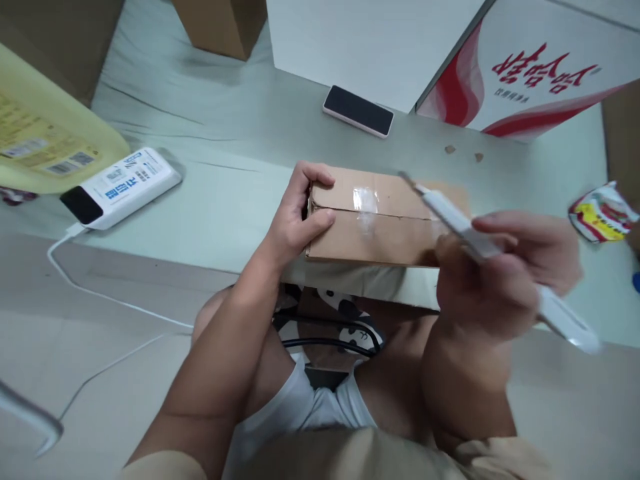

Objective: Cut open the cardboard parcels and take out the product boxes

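Observation:
A small cardboard box [345,237] lies at the near edge of the covered table, its top flaps meeting in a seam with clear tape [366,200] across it. My left hand [303,213] grips the box's left end, thumb and fingers on its top. In my right hand [500,273] is a white utility knife [463,223], held slanting above the right part of the box. Its blade tip points up and left, over the box's far edge. Motion blurs the right hand and the knife somewhat.
A phone [359,111] lies beyond the box, before a large white carton [360,40] and a red-and-white carton [530,73]. Leftward are a power bank [125,187] with a white cable and a yellow jug [55,133]. A snack packet [603,212] is at the right.

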